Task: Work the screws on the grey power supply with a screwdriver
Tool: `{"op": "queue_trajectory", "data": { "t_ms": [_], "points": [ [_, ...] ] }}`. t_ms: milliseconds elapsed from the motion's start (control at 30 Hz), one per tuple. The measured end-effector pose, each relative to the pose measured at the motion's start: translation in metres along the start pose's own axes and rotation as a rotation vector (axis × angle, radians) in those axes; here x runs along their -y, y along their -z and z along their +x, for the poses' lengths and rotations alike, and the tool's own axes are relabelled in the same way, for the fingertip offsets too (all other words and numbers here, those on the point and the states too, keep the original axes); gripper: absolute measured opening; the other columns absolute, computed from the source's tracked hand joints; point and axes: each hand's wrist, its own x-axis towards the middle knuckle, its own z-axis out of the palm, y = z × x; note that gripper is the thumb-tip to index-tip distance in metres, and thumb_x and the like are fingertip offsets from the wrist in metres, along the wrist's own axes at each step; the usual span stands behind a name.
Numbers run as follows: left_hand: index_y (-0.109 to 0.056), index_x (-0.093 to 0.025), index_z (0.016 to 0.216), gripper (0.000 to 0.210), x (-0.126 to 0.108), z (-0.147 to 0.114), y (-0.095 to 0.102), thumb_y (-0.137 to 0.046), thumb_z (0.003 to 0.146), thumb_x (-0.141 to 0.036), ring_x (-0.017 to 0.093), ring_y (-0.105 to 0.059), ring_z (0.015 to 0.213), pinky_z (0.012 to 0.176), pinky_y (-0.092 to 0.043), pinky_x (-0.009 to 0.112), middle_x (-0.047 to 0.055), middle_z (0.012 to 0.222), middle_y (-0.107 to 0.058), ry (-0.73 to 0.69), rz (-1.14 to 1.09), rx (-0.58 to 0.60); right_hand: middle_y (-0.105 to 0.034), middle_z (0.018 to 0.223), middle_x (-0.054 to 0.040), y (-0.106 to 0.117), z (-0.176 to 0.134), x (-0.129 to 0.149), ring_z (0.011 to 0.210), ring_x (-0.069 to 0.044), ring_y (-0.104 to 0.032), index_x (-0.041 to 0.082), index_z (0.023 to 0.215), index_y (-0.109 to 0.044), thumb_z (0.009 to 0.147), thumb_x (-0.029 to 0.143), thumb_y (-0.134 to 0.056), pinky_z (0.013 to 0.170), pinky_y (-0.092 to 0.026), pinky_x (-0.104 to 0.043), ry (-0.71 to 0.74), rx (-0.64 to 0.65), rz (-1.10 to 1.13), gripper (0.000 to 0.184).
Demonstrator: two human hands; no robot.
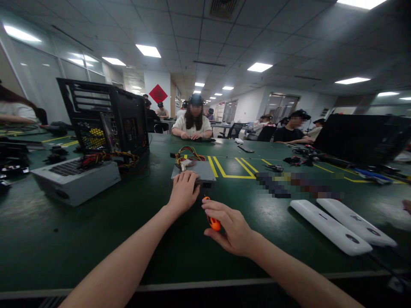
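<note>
A small grey power supply (208, 170) lies flat on the green table, its bundle of coloured wires (189, 153) at the far side. My left hand (184, 190) rests on its left front part, fingers curved over the top and near edge. In my right hand (229, 224) is a screwdriver with an orange and black handle (214, 223), held between thumb and fingers. Its thin shaft points away from me, toward the near face of the power supply. Whether the tip touches the unit I cannot tell.
At the left stand a larger power supply (93, 182) and an open black computer case (112, 115). Two white oblong devices (330, 226) lie at the right, near a dark monitor (359, 137). Pliers (274, 167) and a phone (245, 148) lie farther back. A person (192, 122) sits opposite.
</note>
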Motion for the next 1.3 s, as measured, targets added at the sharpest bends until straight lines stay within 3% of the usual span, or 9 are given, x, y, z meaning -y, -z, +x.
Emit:
{"op": "queue_trajectory", "data": {
  "t_ms": [167,300,500,633,733,933,1133,1300],
  "points": [
    [-0.05,-0.021,0.104,0.024,-0.001,0.0,0.001,-0.048,0.08,-0.024,0.024,-0.045,0.104,0.088,-0.032,0.04,0.007,0.11,-0.053,-0.003,-0.002,-0.003,-0.054,0.108,-0.0155,-0.003,-0.007,-0.008,0.112,-0.022,-0.051,0.015,0.106,-0.038,0.091,0.028,-0.043,0.083,-0.052,-0.034,-0.013,-0.102,-0.019,0.02],
    [-0.05,-0.021,0.104,0.025,-0.002,0.0,0.001,-0.049,0.08,-0.024,0.024,-0.045,0.104,0.089,-0.032,0.04,0.006,0.11,-0.053,0.004,-0.009,-0.001,-0.052,0.107,-0.0134,-0.003,-0.007,-0.009,0.108,-0.02,-0.053,0.017,0.097,-0.042,0.09,0.017,-0.041,0.077,-0.053,-0.031,-0.016,-0.12,-0.2,0.007],
    [-0.05,-0.022,0.104,0.025,-0.001,0.001,0.001,-0.049,0.079,-0.024,0.023,-0.045,0.104,0.089,-0.032,0.039,0.006,0.109,-0.053,0.008,-0.024,-0.001,-0.052,0.111,-0.0151,-0.009,-0.009,-0.006,0.101,-0.02,-0.056,0.016,0.1,-0.044,0.082,0.006,-0.043,0.077,-0.051,-0.033,-0.001,-0.078,-0.407,0.021],
    [-0.05,-0.021,0.103,0.024,-0.001,0.0,0.0,-0.049,0.079,-0.024,0.023,-0.045,0.104,0.089,-0.032,0.039,0.006,0.109,-0.053,0.008,-0.028,-0.013,-0.057,0.109,-0.0108,-0.009,-0.013,-0.013,0.091,-0.015,-0.06,0.017,0.102,-0.046,0.085,0.013,-0.049,0.07,-0.051,-0.023,-0.057,-0.105,-0.463,0.018],
    [-0.05,-0.021,0.104,0.025,-0.001,0.0,-0.001,-0.049,0.079,-0.024,0.023,-0.045,0.104,0.089,-0.032,0.039,0.006,0.11,-0.053,0.006,-0.022,-0.013,-0.061,0.103,-0.0096,-0.007,-0.012,-0.013,0.084,-0.015,-0.062,0.018,0.098,-0.046,0.084,0.018,-0.053,0.067,-0.05,-0.024,-0.052,-0.141,-0.485,0.015],
    [-0.05,-0.022,0.103,0.024,-0.001,0.001,-0.001,-0.049,0.079,-0.024,0.023,-0.046,0.104,0.089,-0.032,0.04,0.006,0.109,-0.054,0.005,-0.015,-0.014,-0.058,0.108,-0.0136,-0.008,-0.008,-0.006,0.095,-0.017,-0.06,0.016,0.103,-0.046,0.086,0.01,-0.043,0.071,-0.05,-0.025,-0.009,-0.071,-0.517,0.018],
    [-0.051,-0.022,0.103,0.023,-0.003,0.001,0.0,-0.049,0.079,-0.024,0.023,-0.046,0.103,0.088,-0.033,0.04,0.006,0.109,-0.054,0.007,-0.011,-0.01,-0.062,0.098,-0.0092,-0.003,-0.01,-0.013,0.083,-0.014,-0.062,0.016,0.102,-0.047,0.086,0.02,-0.05,0.067,-0.05,-0.023,-0.121,-0.139,-0.494,0.017],
    [-0.051,-0.022,0.103,0.024,-0.003,0.002,0.001,-0.049,0.079,-0.024,0.023,-0.046,0.104,0.088,-0.033,0.039,0.006,0.109,-0.053,0.012,-0.014,-0.003,-0.057,0.11,-0.0138,-0.004,-0.01,-0.009,0.096,-0.017,-0.059,0.016,0.107,-0.047,0.086,0.01,-0.043,0.07,-0.05,-0.022,0.005,-0.051,-0.528,0.022]
  ]
}}
